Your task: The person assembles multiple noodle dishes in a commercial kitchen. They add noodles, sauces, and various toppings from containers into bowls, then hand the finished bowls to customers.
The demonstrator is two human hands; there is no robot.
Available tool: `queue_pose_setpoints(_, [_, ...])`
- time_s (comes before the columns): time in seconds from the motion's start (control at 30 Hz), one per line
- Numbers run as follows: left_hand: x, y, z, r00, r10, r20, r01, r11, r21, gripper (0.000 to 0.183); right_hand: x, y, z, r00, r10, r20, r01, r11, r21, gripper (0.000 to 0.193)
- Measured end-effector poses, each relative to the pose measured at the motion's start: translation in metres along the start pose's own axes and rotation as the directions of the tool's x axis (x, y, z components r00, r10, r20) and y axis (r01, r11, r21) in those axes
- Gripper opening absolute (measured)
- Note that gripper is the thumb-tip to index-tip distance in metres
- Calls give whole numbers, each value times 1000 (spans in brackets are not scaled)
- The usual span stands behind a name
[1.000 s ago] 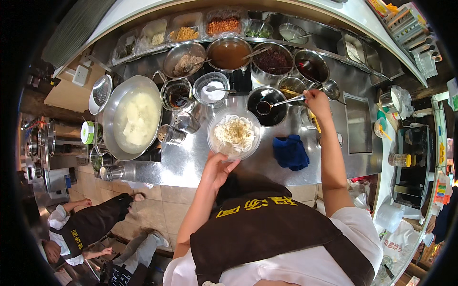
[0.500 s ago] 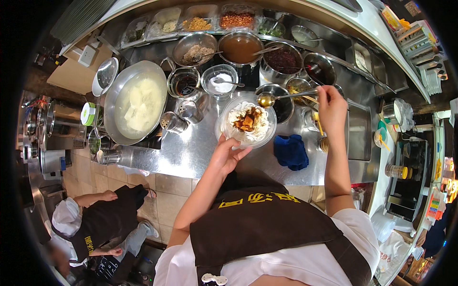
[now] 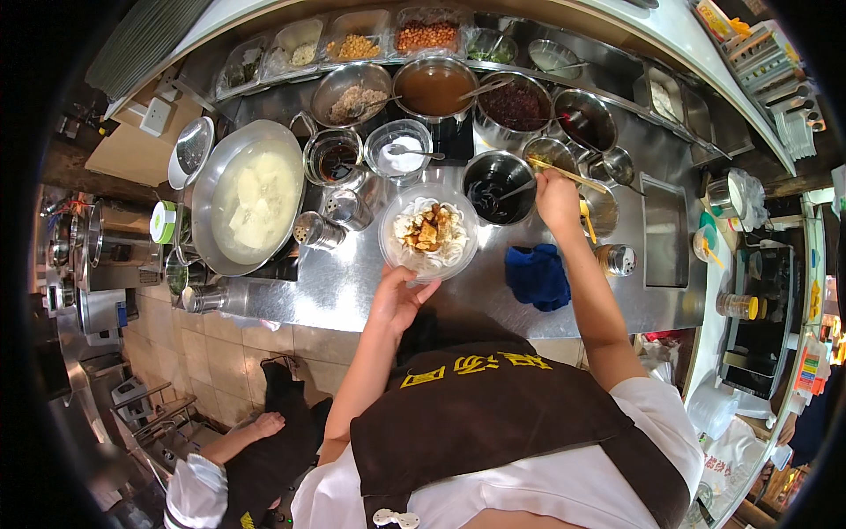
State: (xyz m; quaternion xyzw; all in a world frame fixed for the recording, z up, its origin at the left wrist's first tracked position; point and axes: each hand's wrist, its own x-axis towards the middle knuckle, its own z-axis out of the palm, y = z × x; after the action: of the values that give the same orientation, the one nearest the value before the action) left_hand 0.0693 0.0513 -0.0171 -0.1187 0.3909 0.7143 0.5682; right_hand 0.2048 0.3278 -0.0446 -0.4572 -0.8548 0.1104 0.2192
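My left hand [image 3: 401, 298] grips the near rim of a clear plastic bowl [image 3: 388, 236]. White noodles [image 3: 452, 245] fill it, topped with brown sauce and pale brown chunks. Over the right rim of a steel pot of black sauce [image 3: 490, 196], my right hand [image 3: 557, 201] is closed on a metal spoon [image 3: 522, 188]; its lower end is hidden in the sauce. Yellow-brown chopsticks [image 3: 568, 173] lie across a steel bowl [image 3: 548, 152] just beyond that hand. A folded blue cloth [image 3: 538, 277] rests on the counter below the pot.
A large oval pan of cloudy liquid with pale pieces [image 3: 231, 198] occupies the left. Shakers [image 3: 319, 231], a jar of dark sauce [image 3: 335, 159] and a white-powder tub [image 3: 397, 154] stand nearby. Pots [image 3: 436, 91] line the back. Behind on the left, a co-worker's arm [image 3: 242, 439] shows.
My right hand has moved left and slightly down, from holding a ladle of golden liquid over the noodles to the black sauce pot. The bowl has shifted left. The co-worker has moved right and nearer.
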Motion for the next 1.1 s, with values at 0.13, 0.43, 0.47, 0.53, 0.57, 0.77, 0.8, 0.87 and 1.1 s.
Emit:
queue_pose_setpoints(0.13, [-1, 2, -6, 1000, 15, -12, -15, 1000, -8, 56, 0, 14, 6, 990, 48, 130, -57, 997, 61, 22])
queue_pose_setpoints(0.43, [1, 4, -2, 999, 34, -18, -34, 999, -2, 54, 13, 46, -19, 969, 134, 209, -188, 946, 265, 25])
queue_pose_setpoints(0.47, [1, 4, -2, 999, 39, -17, -39, 999, 0, 53, 15, 32, -37, 956, 163, 245, -225, 941, 253, 25])
queue_pose_setpoints(0.53, [3, 2, -2, 999, 43, -8, -43, 999, 7, 52, 19, 20, -61, 959, 169, 226, -236, 921, 311, 25])
queue_pose_setpoints(0.57, [4, 2, 0, 999, 32, -10, -32, 999, 4, 51, 21, 16, -71, 961, 178, 214, -244, 909, 339, 25])
queue_pose_setpoints(0.77, [6, 1, 15, 1000, 4, 3, -4, 1000, -1, 44, 6, -42, -117, 994, 10, 113, -55, 914, 402, 19])
queue_pose_setpoints(0.8, [5, 1, 18, 1000, -3, -3, 3, 1000, -1, 44, -2, -55, -121, 997, -48, 61, 22, 931, 365, 17])
queue_pose_setpoints(0.87, [6, 1, 19, 1000, -17, -3, 17, 1000, -9, 43, -12, -75, -132, 992, -129, -7, 124, 936, 328, 13])
queue_pose_setpoints(1.1, [13, -4, 10, 998, -43, 36, 44, 998, -41, 50, -9, -62, -147, 986, -8, -167, 43, 978, 205, 13])
